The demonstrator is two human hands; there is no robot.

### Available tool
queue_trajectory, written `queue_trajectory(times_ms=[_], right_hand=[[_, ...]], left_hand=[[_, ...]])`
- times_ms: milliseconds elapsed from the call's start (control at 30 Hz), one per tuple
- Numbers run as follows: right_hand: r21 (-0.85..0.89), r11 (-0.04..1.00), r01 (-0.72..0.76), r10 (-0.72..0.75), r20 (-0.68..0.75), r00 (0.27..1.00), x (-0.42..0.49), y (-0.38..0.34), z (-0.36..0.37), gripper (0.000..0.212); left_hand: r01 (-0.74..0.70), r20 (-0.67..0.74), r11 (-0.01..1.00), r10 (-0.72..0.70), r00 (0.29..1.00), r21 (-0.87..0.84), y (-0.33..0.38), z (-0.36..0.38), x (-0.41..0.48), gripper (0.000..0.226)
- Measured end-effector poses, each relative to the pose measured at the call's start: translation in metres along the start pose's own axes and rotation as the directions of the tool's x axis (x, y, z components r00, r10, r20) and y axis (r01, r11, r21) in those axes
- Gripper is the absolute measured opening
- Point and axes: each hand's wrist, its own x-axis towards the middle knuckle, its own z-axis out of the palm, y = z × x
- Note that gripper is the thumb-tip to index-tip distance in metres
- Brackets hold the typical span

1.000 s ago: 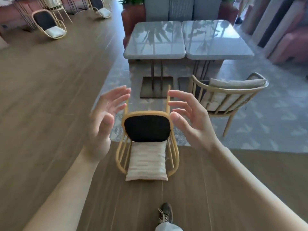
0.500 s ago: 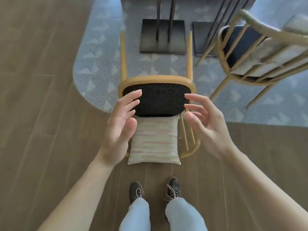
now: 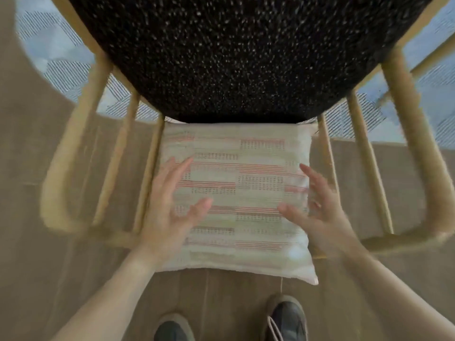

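Observation:
A wooden chair (image 3: 73,153) lies tipped on its back on the floor, its dark speckled seat (image 3: 246,52) filling the top of the view. A pale cushion (image 3: 246,198) with red and dark woven stripes lies against the chair's backrest spindles. My left hand (image 3: 170,215) reaches over the cushion's left edge with fingers spread and straight. My right hand (image 3: 317,212) is over the cushion's right edge, fingers spread, blurred by motion. Neither hand grips anything; whether they touch the cushion cannot be told.
Brown wood-look floor (image 3: 29,254) surrounds the chair, with a grey patterned carpet (image 3: 61,67) beyond it. My two dark shoes (image 3: 285,318) stand just below the cushion's near edge.
The view has dropped much closer to the fallen chair. Both hands have moved down from beside the seat to the cushion's left and right edges.

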Motion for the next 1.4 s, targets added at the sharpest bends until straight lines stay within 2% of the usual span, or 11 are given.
queue_trajectory(times_ms=[133,167,233,300,500,633,800,1000,1100,1267,1400], right_hand=[[0.047,0.999,0.015,-0.017,0.05,0.999,0.015,0.06,0.012,0.107],[0.104,0.995,-0.006,-0.001,0.067,0.998,0.02,0.069,0.015,0.111],[0.166,0.985,-0.056,0.047,0.058,0.997,0.027,0.083,0.02,0.119],[0.178,0.98,-0.085,0.083,0.022,0.996,0.032,0.088,0.023,0.124],[0.212,0.972,-0.1,0.109,-0.031,0.994,0.037,0.085,0.023,0.119],[0.207,0.974,-0.088,0.1,-0.047,0.994,0.02,0.044,0.005,0.116],[0.188,0.973,-0.135,0.145,-0.04,0.989,-0.012,-0.069,-0.034,0.097],[0.079,0.97,-0.231,0.229,0.023,0.973,0.008,-0.267,-0.105,0.09],[-0.033,0.974,-0.224,0.225,0.055,0.973,0.051,-0.361,-0.14,0.097],[-0.156,0.928,-0.339,0.354,0.081,0.932,0.128,-0.482,-0.178,0.082],[-0.238,0.886,-0.399,0.435,0.124,0.892,0.189,-0.541,-0.199,0.087]], left_hand=[[0.017,-0.043,0.991,-0.011,0.999,0.135,-0.068,0.018,0.009,0.09],[0.056,-0.062,0.994,-0.051,0.997,0.097,-0.08,0.019,0.012,0.096],[0.19,-0.048,0.972,-0.198,0.979,-0.138,-0.102,0.019,0.014,0.103],[0.261,-0.016,0.933,-0.273,0.962,-0.25,-0.117,0.018,0.017,0.099],[0.343,0.049,0.874,-0.348,0.936,-0.346,-0.115,0.019,0.021,0.088],[0.384,0.04,0.857,-0.395,0.918,-0.342,-0.072,-0.001,0.012,0.087],[0.41,0.048,0.863,-0.415,0.909,-0.296,0.039,-0.065,0.004,0.061],[0.413,0.059,0.886,-0.41,0.91,-0.21,0.224,-0.158,0.061,0.086],[0.433,0.089,0.882,-0.424,0.901,-0.187,0.301,-0.198,0.121,0.101],[0.476,0.168,0.87,-0.454,0.875,-0.128,0.399,-0.25,0.216,0.134],[0.491,0.24,0.871,-0.473,0.848,-0.017,0.438,-0.275,0.286,0.115]])
